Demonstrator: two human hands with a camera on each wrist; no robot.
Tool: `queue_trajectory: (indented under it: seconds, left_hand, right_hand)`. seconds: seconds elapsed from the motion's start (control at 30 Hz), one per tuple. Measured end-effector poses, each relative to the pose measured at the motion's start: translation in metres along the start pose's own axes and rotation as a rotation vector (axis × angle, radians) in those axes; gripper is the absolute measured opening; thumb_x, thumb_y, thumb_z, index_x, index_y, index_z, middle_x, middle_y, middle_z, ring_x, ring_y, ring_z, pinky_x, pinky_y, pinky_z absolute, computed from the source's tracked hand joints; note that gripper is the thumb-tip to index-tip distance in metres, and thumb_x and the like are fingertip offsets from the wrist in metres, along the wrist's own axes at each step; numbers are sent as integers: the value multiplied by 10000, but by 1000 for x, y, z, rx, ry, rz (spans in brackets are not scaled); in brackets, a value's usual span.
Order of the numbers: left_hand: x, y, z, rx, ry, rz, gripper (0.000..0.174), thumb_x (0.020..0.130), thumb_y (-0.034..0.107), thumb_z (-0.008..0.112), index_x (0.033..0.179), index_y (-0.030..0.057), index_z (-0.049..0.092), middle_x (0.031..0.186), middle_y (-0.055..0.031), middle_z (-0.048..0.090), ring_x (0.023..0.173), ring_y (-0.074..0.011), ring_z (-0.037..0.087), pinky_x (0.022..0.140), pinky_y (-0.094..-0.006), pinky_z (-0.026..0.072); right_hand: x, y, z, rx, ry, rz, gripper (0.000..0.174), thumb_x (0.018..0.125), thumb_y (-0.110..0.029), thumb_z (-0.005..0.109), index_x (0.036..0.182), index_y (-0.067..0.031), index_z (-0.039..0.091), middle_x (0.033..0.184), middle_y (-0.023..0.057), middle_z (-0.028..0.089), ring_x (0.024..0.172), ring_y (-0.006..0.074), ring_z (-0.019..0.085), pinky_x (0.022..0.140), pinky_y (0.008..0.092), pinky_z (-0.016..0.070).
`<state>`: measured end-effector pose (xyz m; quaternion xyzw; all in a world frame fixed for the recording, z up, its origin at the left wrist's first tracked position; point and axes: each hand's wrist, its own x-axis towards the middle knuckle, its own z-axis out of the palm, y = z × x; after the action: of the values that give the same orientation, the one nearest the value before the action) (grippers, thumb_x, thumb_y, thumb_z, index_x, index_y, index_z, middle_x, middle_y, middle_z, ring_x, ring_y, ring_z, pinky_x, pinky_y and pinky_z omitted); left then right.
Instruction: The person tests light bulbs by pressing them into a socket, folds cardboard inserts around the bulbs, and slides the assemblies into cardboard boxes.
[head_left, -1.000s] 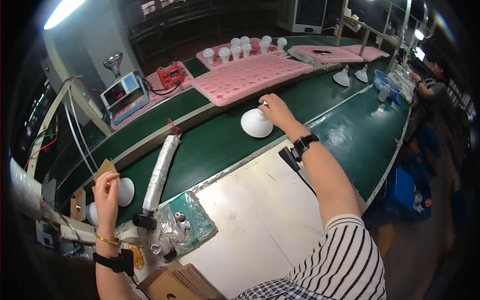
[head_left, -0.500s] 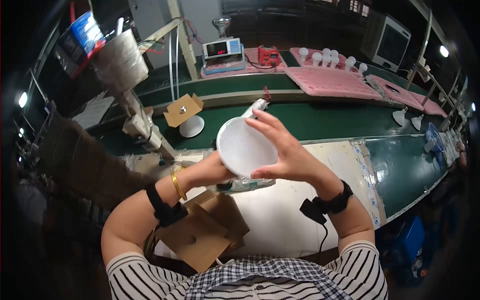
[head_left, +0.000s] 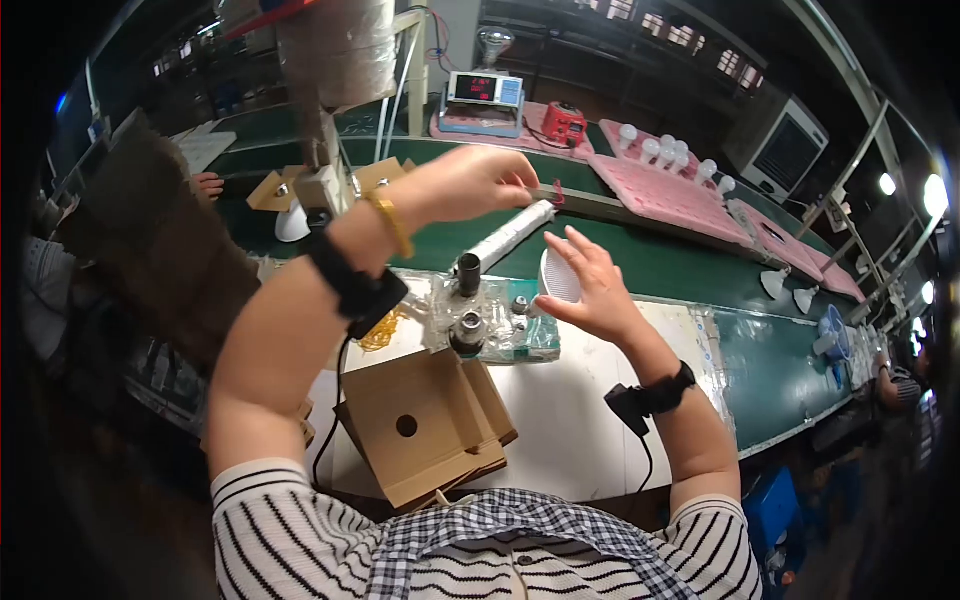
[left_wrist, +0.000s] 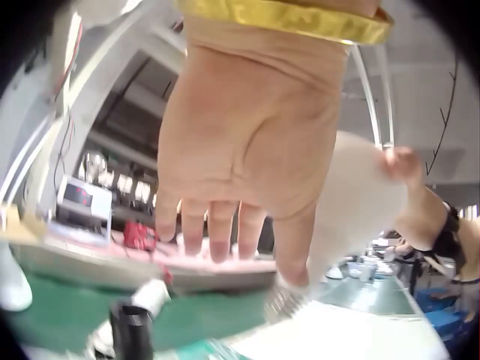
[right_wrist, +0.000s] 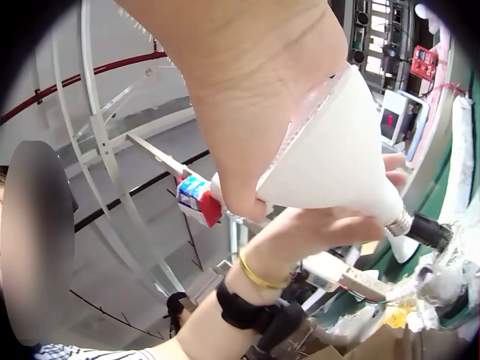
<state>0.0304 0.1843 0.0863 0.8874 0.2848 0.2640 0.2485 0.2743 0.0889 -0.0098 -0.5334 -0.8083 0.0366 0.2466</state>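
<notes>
A white cone-shaped lamp (head_left: 560,276) is in my right hand (head_left: 600,298), thumb and fingers gripping its wide rim. In the right wrist view the lamp (right_wrist: 330,154) tilts, its metal screw base beside a black socket (right_wrist: 429,231); whether they touch, I cannot tell. My left hand (head_left: 472,186) is raised above and left of the lamp, and its palm and fingers (left_wrist: 219,229) show nothing held in the left wrist view. Below it, the black socket (head_left: 468,276) stands upright on the plastic-wrapped board (head_left: 535,340).
Flat brown cardboard pieces (head_left: 440,410) lie near my body. Behind the wrapped tube (head_left: 510,238) stand a meter with red digits (head_left: 482,90) and a red device (head_left: 564,124). Pink foam trays (head_left: 680,195) hold several bulbs. Another person's hand (head_left: 208,185) shows at far left.
From behind the lamp, my left hand has risen and moved forward. The lamp, in my right hand, has shifted right and turned edge-on. More red digits show on the meter.
</notes>
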Motion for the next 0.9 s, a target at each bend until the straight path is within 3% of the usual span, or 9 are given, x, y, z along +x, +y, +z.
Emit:
queue_trajectory:
  seconds: [0.1, 0.2, 0.27, 0.33, 0.47, 0.57, 0.67, 0.7, 0.9]
  left_hand:
    - [-49, 54, -34, -127, 46, -6, 220, 962, 197, 606, 1014, -12, 651, 849, -19, 631, 758, -89, 578, 683, -241, 488]
    - [-126, 68, -34, 23, -76, -163, 269, 917, 224, 654, 1062, -3, 639, 929, -83, 649, 855, -172, 627, 765, -313, 513]
    - [-181, 58, -23, 120, -157, -426, 438, 907, 328, 671, 1209, 27, 568, 1107, -198, 655, 1017, -314, 652, 883, -400, 508]
    - [-235, 41, -8, 53, -243, -817, 632, 874, 361, 706, 1344, 14, 464, 1160, -260, 630, 1101, -356, 631, 906, -426, 514]
    - [-302, 31, 56, -417, -69, -1229, 819, 882, 267, 718, 1497, 45, 224, 1312, -275, 531, 1142, -324, 599, 889, -390, 538]
    - [-310, 14, 103, -699, 108, -989, 835, 900, 189, 683, 1531, 72, 151, 1415, -264, 448, 1176, -295, 578, 863, -367, 551]
    - [-280, 13, 118, -524, 186, -809, 830, 906, 157, 656, 1540, 70, 128, 1404, -269, 467, 1191, -293, 575, 883, -355, 540]
    - [-258, 28, 109, -533, 148, -896, 848, 898, 171, 665, 1539, 53, 122, 1397, -283, 477, 1226, -331, 561, 978, -382, 487]
    - [-243, 10, 124, -288, 133, -776, 905, 874, 216, 699, 1544, 59, 111, 1364, -290, 504, 1253, -393, 530, 1046, -414, 425]
  right_hand:
    - [1, 17, 19, -34, -1, 56, 864, 694, -582, 745, 1452, -277, 462, 1504, 191, 376, 1368, 379, 363, 1019, 582, 352]
    - [6, 28, 37, -53, -21, 96, 864, 695, -600, 737, 1449, -278, 465, 1502, 188, 380, 1366, 376, 366, 1018, 573, 357]
    - [7, 32, 48, -71, -48, 83, 865, 693, -609, 732, 1447, -275, 468, 1495, 187, 386, 1358, 378, 373, 1013, 569, 361]
    - [11, 26, 46, -63, -99, 111, 846, 712, -570, 732, 1458, -284, 452, 1523, 178, 360, 1375, 380, 359, 1054, 566, 333]
    - [13, 29, 53, -66, -101, 75, 842, 707, -584, 724, 1448, -278, 465, 1521, 168, 365, 1367, 383, 361, 1036, 580, 341]
    - [15, 20, 49, -56, -108, 72, 805, 691, -590, 728, 1398, -257, 533, 1499, 171, 383, 1344, 373, 371, 1015, 564, 354]
    - [14, 17, 51, -63, -99, 45, 802, 695, -594, 725, 1397, -256, 533, 1491, 169, 390, 1339, 372, 375, 1001, 550, 366]
    - [14, 17, 51, -73, -98, 27, 809, 701, -595, 723, 1408, -259, 519, 1489, 167, 393, 1336, 373, 379, 992, 545, 372]
    - [16, 14, 59, -189, -54, -21, 807, 714, -599, 713, 1415, -259, 503, 1458, 145, 430, 1310, 350, 407, 948, 511, 393]
